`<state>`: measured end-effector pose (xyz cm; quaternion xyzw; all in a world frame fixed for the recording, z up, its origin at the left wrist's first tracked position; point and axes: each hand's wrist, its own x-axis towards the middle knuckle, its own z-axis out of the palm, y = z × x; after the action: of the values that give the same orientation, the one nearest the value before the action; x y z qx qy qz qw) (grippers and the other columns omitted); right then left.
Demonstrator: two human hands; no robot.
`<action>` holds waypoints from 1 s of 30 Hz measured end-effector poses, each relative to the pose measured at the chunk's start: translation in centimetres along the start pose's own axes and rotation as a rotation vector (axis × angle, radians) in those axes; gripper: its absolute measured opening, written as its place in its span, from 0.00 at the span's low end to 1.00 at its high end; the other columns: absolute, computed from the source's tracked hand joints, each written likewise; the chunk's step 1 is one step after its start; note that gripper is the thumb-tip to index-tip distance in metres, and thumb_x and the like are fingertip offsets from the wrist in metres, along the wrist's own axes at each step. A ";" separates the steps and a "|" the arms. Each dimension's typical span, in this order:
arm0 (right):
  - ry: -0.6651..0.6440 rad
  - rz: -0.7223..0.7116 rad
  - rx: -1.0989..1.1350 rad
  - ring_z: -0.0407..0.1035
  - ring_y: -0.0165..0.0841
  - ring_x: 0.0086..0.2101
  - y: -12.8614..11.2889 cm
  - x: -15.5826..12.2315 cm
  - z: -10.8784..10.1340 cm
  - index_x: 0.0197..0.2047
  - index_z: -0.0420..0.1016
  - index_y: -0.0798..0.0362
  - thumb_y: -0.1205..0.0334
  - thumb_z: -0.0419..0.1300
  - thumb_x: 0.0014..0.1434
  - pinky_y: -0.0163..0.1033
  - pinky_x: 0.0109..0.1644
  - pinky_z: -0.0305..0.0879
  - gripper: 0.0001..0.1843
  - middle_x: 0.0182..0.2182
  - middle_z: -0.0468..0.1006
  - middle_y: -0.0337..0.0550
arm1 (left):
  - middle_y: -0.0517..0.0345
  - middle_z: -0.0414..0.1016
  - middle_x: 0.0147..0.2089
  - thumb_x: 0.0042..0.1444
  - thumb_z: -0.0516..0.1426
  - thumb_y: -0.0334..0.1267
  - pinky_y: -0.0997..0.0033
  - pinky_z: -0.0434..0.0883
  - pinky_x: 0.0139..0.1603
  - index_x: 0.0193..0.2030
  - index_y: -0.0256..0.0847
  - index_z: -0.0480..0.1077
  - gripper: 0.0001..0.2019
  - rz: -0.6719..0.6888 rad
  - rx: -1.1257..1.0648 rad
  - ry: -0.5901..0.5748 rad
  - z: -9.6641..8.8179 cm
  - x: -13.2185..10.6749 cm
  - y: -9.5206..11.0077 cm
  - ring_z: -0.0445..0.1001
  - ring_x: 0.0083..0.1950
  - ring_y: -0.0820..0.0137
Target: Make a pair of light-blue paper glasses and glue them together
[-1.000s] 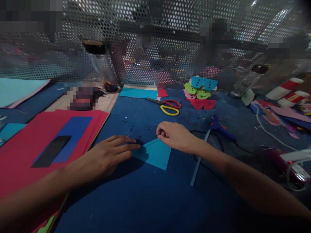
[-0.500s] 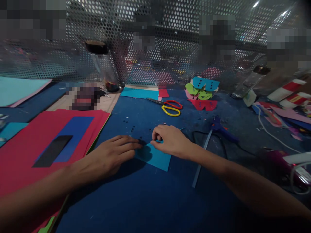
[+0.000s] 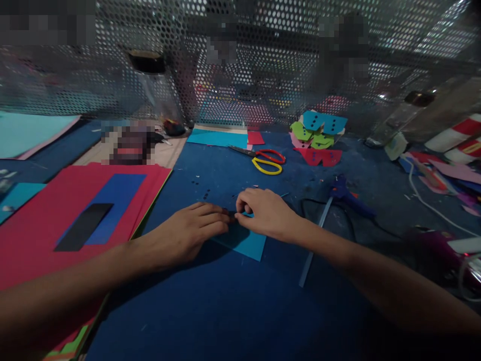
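Observation:
A light-blue piece of paper (image 3: pixel 250 244) lies on the dark blue table under both hands. My left hand (image 3: pixel 199 225) rests on its left part, fingers stretched out and lying flat, with the fingertips close to my right hand. Over the upper edge of the paper, my right hand (image 3: pixel 265 213) is curled, thumb and forefinger brought together in a pinch. Whatever is between those fingertips is too small or hidden to make out. Several small black dots (image 3: pixel 206 193) are scattered on the table just beyond my left hand.
Scissors (image 3: pixel 263 159) with red and yellow handles lie beyond my hands. Cut paper masks (image 3: pixel 319 131) are stacked at the back. On the right are a blue glue gun (image 3: pixel 347 195) and its cord. Red sheets (image 3: pixel 33 220) lie left. A perforated metal panel (image 3: pixel 225 95) stands behind.
My left hand has slid right along the paper, bringing its fingertips up to my right hand. The right hand keeps its pinch in nearly the same place. The camera view has shifted slightly.

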<state>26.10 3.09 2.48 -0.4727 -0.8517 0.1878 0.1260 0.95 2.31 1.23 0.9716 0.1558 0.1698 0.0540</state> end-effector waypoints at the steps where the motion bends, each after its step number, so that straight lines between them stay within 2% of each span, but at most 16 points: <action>1: -0.003 -0.004 0.008 0.68 0.33 0.38 0.0 0.0 -0.1 0.38 0.73 0.50 0.59 0.61 0.64 0.40 0.43 0.53 0.04 0.39 0.79 0.39 | 0.49 0.83 0.58 0.61 0.49 0.17 0.57 0.73 0.62 0.54 0.39 0.72 0.22 -0.007 0.001 0.008 0.0 0.0 0.0 0.77 0.61 0.59; 6: -0.027 0.018 0.019 0.68 0.32 0.37 0.1 -0.2 -0.5 0.37 0.73 0.49 0.64 0.60 0.61 0.40 0.40 0.52 0.01 0.38 0.80 0.38 | 0.50 0.83 0.57 0.61 0.49 0.17 0.57 0.73 0.62 0.54 0.40 0.72 0.22 -0.027 -0.014 -0.008 -0.1 0.0 0.2 0.76 0.62 0.59; 14: -0.043 0.114 -0.058 0.68 0.31 0.34 0.4 -0.1 -1.1 0.36 0.73 0.50 0.68 0.59 0.58 0.40 0.36 0.51 0.04 0.37 0.80 0.40 | 0.49 0.81 0.60 0.64 0.48 0.18 0.56 0.73 0.63 0.57 0.40 0.71 0.21 -0.029 -0.034 -0.015 0.3 -0.7 -0.2 0.75 0.63 0.59; 20: -0.073 0.143 -0.062 0.67 0.30 0.30 2.1 -0.2 -2.3 0.36 0.73 0.50 0.67 0.58 0.57 0.39 0.32 0.49 0.05 0.34 0.80 0.38 | 0.52 0.81 0.62 0.62 0.48 0.17 0.55 0.74 0.61 0.59 0.41 0.70 0.24 -0.021 -0.036 -0.015 0.0 -0.6 0.0 0.76 0.63 0.59; 30: -0.153 0.187 -0.156 0.70 0.31 0.32 3.5 -0.3 -3.9 0.40 0.75 0.50 0.66 0.58 0.60 0.39 0.33 0.49 0.06 0.37 0.82 0.40 | 0.53 0.82 0.62 0.63 0.49 0.18 0.54 0.74 0.60 0.57 0.41 0.71 0.22 -0.016 -0.036 0.011 0.0 -1.1 -0.2 0.77 0.62 0.58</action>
<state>30.47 5.27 4.38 -0.5429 -0.8229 0.1675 0.0053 -0.08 2.10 0.82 0.9682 0.1608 0.1777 0.0722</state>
